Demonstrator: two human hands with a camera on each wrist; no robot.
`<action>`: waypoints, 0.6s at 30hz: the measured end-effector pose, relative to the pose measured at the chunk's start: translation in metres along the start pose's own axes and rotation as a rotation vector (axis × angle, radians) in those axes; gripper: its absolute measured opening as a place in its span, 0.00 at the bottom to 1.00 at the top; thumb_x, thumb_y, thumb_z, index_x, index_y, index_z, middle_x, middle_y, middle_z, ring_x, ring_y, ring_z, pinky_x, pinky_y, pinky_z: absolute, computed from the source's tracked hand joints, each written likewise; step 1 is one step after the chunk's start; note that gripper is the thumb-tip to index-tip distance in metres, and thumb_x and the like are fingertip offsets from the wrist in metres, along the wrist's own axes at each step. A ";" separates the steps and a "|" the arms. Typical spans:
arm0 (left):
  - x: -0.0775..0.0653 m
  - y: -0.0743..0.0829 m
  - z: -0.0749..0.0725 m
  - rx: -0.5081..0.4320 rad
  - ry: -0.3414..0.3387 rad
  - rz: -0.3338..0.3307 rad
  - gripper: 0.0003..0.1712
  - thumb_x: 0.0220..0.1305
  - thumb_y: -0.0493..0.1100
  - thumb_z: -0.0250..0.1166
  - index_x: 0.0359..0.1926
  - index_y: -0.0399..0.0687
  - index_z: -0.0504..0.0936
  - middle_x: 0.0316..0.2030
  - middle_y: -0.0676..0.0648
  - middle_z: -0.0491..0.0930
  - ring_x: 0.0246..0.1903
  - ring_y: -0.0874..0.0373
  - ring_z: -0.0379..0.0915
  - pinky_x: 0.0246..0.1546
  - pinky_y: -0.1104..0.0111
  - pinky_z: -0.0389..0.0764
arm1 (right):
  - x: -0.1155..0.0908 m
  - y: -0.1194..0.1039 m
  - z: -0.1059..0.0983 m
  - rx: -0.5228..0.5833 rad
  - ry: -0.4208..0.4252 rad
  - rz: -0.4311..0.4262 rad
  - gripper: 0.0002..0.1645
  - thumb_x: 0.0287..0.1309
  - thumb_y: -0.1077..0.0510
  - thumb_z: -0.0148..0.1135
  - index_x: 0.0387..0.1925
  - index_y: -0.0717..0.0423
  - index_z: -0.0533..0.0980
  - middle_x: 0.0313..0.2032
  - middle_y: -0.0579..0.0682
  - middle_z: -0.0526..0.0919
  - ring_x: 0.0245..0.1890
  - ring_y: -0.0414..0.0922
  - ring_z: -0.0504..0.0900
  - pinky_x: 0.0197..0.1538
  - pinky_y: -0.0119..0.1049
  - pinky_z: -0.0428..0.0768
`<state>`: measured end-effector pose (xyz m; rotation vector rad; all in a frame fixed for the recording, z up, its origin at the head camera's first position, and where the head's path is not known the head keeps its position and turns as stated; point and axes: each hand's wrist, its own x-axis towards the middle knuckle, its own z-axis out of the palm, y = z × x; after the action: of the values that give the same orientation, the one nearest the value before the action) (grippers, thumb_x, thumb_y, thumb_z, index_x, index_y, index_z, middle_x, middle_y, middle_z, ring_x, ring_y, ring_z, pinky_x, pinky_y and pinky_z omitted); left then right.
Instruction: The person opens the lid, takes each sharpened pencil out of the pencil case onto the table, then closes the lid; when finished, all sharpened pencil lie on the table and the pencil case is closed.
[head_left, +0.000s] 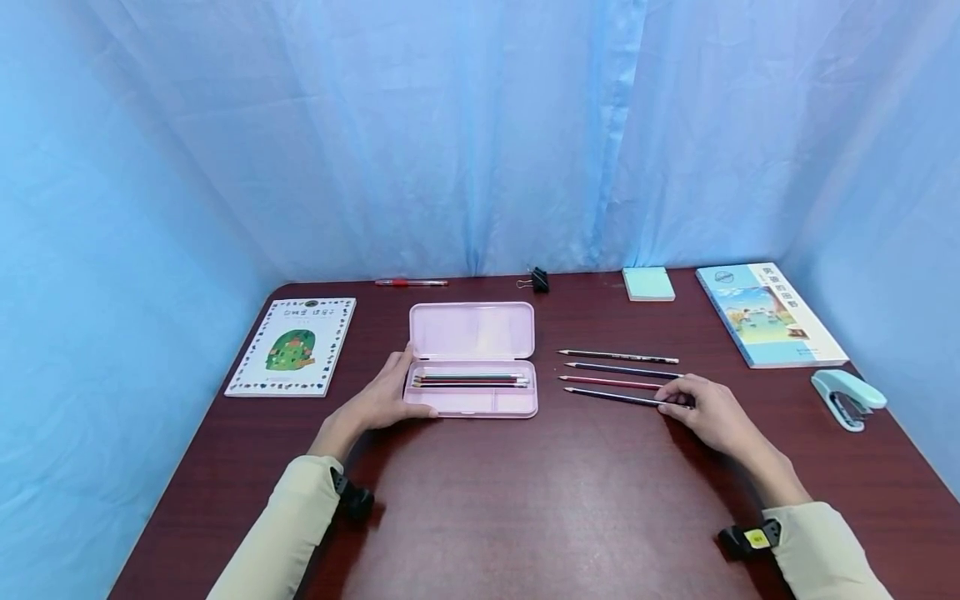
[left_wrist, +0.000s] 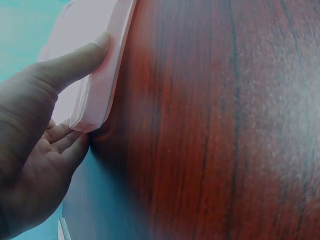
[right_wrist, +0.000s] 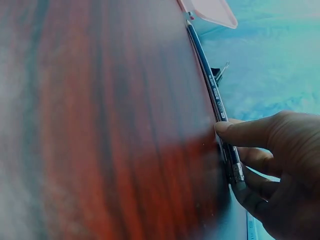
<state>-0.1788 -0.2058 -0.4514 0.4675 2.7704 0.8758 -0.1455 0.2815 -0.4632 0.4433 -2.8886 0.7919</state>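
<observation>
Four slim, sharpened pencils (head_left: 607, 382) lie in a row on the counter (head_left: 525, 508), points to the left, just right of a pale pink pencil case (head_left: 450, 404). Counter surface: dark red-brown, streaked with wood grain, glossy where light strikes. The case is a shallow, smooth box with rounded corners, its lid (head_left: 450, 332) folded back toward the softly creased blue curtain (head_left: 420, 158). Inside, more pencils (head_left: 472, 380) lie lengthwise in the long rear compartment. The nearest loose pencil (head_left: 611, 395) has a dark, lettered barrel and a silvery ferrule at its right end.

Right hand (head_left: 712, 410): lowered over the counter, fingers clamped on that nearest pencil, close to the ferrule. Whether the pencil is clear of the surface, I cannot tell. Left hand (head_left: 382, 396): spread about the case's left end, thumb straight against the front wall, fingers well apart from it along the side. Both forearms reach forward in pale, loosely wrinkled sleeves (head_left: 270, 533).
</observation>
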 end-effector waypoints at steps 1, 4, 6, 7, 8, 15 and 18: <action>0.000 0.000 0.000 -0.001 0.000 0.001 0.71 0.41 0.62 0.73 0.72 0.41 0.36 0.63 0.42 0.54 0.63 0.52 0.52 0.62 0.58 0.57 | 0.000 0.000 0.000 0.000 -0.003 -0.003 0.07 0.49 0.62 0.67 0.31 0.48 0.80 0.29 0.42 0.75 0.29 0.40 0.70 0.33 0.36 0.70; 0.000 0.000 0.000 -0.003 0.000 0.005 0.70 0.41 0.62 0.73 0.72 0.41 0.36 0.63 0.41 0.54 0.63 0.52 0.52 0.62 0.58 0.57 | 0.001 -0.003 -0.003 -0.017 -0.011 -0.030 0.08 0.49 0.64 0.67 0.32 0.49 0.81 0.31 0.44 0.76 0.31 0.41 0.72 0.35 0.39 0.72; 0.000 0.001 0.000 -0.003 -0.003 0.002 0.71 0.41 0.62 0.72 0.72 0.42 0.36 0.63 0.41 0.53 0.63 0.52 0.52 0.62 0.58 0.57 | 0.005 -0.009 -0.004 -0.031 -0.006 -0.059 0.08 0.49 0.64 0.67 0.32 0.50 0.81 0.32 0.45 0.77 0.32 0.43 0.74 0.37 0.43 0.72; 0.000 0.001 0.000 -0.003 -0.004 -0.002 0.70 0.41 0.63 0.72 0.72 0.42 0.35 0.64 0.42 0.53 0.63 0.52 0.52 0.62 0.58 0.57 | 0.008 -0.013 -0.005 -0.033 -0.004 -0.073 0.08 0.49 0.64 0.67 0.33 0.51 0.81 0.32 0.46 0.78 0.33 0.44 0.74 0.38 0.45 0.72; 0.000 0.001 0.000 -0.001 -0.005 0.001 0.71 0.41 0.63 0.72 0.72 0.42 0.35 0.64 0.41 0.53 0.63 0.52 0.52 0.62 0.58 0.57 | 0.012 -0.019 -0.006 -0.034 0.004 -0.092 0.08 0.49 0.64 0.67 0.33 0.51 0.80 0.33 0.46 0.78 0.33 0.44 0.75 0.38 0.45 0.72; 0.000 0.000 0.000 0.005 -0.009 -0.002 0.71 0.41 0.64 0.71 0.72 0.41 0.35 0.64 0.41 0.52 0.63 0.51 0.51 0.62 0.57 0.57 | 0.059 -0.079 0.016 0.076 0.040 -0.283 0.09 0.49 0.65 0.67 0.35 0.55 0.80 0.35 0.47 0.79 0.37 0.46 0.78 0.41 0.45 0.75; 0.000 0.001 0.000 -0.002 -0.005 0.004 0.70 0.41 0.63 0.72 0.72 0.41 0.35 0.64 0.41 0.52 0.63 0.51 0.52 0.62 0.57 0.57 | 0.081 -0.109 0.037 0.140 -0.001 -0.349 0.11 0.49 0.65 0.66 0.38 0.57 0.80 0.37 0.48 0.79 0.40 0.46 0.78 0.45 0.44 0.74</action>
<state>-0.1784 -0.2053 -0.4506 0.4737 2.7645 0.8775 -0.1897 0.1525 -0.4276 0.9301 -2.6520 0.9299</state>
